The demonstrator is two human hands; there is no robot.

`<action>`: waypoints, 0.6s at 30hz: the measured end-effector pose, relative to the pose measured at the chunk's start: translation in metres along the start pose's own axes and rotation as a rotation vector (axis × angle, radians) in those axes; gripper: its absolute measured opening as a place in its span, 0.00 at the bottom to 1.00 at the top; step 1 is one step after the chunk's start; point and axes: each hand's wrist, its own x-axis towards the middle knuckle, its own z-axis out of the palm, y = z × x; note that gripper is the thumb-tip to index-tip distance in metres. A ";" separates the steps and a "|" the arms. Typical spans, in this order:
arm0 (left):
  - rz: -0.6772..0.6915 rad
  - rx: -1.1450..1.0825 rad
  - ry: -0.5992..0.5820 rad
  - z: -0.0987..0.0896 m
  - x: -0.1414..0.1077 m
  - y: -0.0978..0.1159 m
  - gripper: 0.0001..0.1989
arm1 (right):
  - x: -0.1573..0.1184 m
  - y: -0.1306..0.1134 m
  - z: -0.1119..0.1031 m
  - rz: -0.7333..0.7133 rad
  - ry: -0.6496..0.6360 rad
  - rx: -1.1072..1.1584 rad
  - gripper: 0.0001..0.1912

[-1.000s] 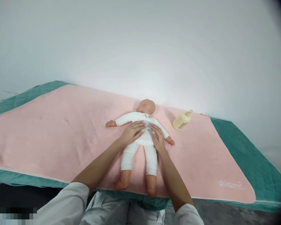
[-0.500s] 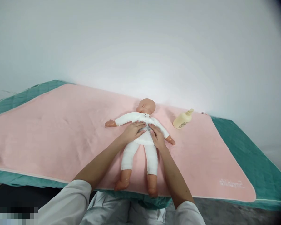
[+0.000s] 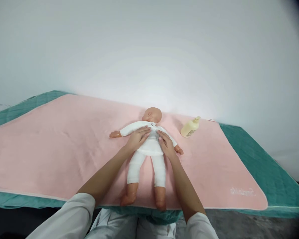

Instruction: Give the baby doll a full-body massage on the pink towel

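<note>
A baby doll (image 3: 150,147) with a white cloth body lies face down on a pink mat (image 3: 64,142), its head toward the wall and its legs toward me. My left hand (image 3: 137,137) rests flat on the left side of its back, fingers stretched out. On the right side of the back lies my right hand (image 3: 166,142), also flat with fingers extended. A gap of white cloth shows between the two hands. Neither hand grips anything.
A pale yellow pump bottle (image 3: 190,127) stands on the mat to the right of the doll. Green quilted cloth (image 3: 261,159) shows around the mat's edges. Behind the bed rises a white wall (image 3: 149,49).
My hands have moved slightly apart on the doll's back, widening the gap between them. The whole view has shifted a little; doll and bottle keep their places on the mat.
</note>
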 end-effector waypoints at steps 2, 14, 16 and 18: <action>0.033 0.125 0.003 0.001 0.006 -0.001 0.22 | 0.006 0.002 0.001 -0.007 -0.005 -0.014 0.22; 0.101 0.274 -0.104 0.009 0.012 -0.011 0.23 | 0.018 0.015 0.008 -0.036 -0.067 -0.062 0.22; 0.097 0.271 -0.109 0.011 0.012 -0.011 0.24 | 0.018 0.016 0.009 -0.031 -0.076 -0.065 0.22; 0.093 0.280 -0.122 0.012 0.012 -0.012 0.24 | 0.019 0.016 0.009 -0.025 -0.090 -0.070 0.22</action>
